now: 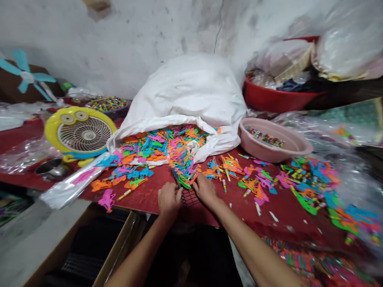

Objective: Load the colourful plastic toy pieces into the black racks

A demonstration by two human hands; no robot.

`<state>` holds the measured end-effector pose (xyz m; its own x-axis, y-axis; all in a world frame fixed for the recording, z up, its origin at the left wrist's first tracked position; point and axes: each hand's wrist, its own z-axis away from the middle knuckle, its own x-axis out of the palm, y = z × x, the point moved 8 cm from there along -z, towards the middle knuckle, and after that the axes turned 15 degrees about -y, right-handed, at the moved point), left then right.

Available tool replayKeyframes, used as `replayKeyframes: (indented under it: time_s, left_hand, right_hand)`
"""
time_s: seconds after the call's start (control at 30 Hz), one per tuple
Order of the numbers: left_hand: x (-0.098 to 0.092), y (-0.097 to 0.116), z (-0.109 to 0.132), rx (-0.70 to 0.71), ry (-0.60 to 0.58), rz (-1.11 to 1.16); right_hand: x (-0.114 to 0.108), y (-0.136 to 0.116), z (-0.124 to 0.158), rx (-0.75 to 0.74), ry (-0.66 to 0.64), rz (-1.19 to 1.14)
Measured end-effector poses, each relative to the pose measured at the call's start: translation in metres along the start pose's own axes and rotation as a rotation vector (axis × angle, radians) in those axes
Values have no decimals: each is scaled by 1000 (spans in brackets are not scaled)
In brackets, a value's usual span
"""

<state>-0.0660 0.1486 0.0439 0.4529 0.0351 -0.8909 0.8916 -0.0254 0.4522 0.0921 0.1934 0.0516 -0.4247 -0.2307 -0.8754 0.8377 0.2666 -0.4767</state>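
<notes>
Where a cracked white wall [119, 48] rises behind it, a red-topped work table [143, 195] is seen crowded from end to end. At the far left, a cyan plastic pinwheel [26, 73] is propped up behind a yellow cartoon-faced desk fan [80, 133]. Beside the fan, a dish of small multicoloured pieces [107, 104] is set back, while a steel bowl [50, 167] and a clear plastic sleeve [72, 185] are left nearer the table's edge. A cardboard box [119, 235] is placed below that edge.

At the centre, a fanned bundle of coloured plastic cutouts [181, 165] is laid on the table, running from the mouth of a white sack [182, 89] down to the person's hands. The left hand [170, 199] and right hand [205, 190] are held close together at its narrow end, both curled with the fingers bent downward (the fingertips are hidden, so a true pinch cannot be confirmed). Just below them, a black mesh panel [190, 197] is partly covered.

Further right, a pink plastic basin [273, 139] is partly filled with small coloured sticks, a red basin [275, 95] is heaped with plastic bags behind it, and more loose cutouts [311, 179] are scattered across the table.
</notes>
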Motion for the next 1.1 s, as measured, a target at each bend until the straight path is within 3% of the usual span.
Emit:
replayKeyframes:
  time_s: [0.13, 0.2, 0.27, 0.33, 0.4, 0.53, 0.67, 0.87, 1.0, 1.1]
  left_hand:
    - [0, -1, 15, 151, 82, -67]
    - [3, 1, 25, 217, 103, -110]
    - [7, 8, 35, 253, 106, -153]
    - [12, 21, 45, 277, 87, -182]
    - [22, 41, 57, 318, 42, -203]
    - [42, 89, 82, 486, -36, -199]
    - [54, 115, 88, 533, -180, -208]
    - [43, 115, 81, 508, -281, -52]
    - [38, 107, 78, 467, -275, 126]
    - [39, 107, 76, 460, -265, 223]
  right_hand:
    - [-30, 30, 53, -74, 142, -156]
    - [-53, 69, 88, 108, 251, -127]
    - [-74, 113, 120, 410, 310, -22]
    - [-88, 143, 138, 615, 256, 111]
    - [-96, 157, 140, 712, 177, 230]
    - [-100, 161, 123, 752, 5, 308]
    - [-102, 162, 109, 730, -92, 264]
    - [-101, 165, 112, 672, -158, 238]
    - [-97, 168, 126, 606, -33, 77]
    - [-87, 174, 141, 551, 64, -183]
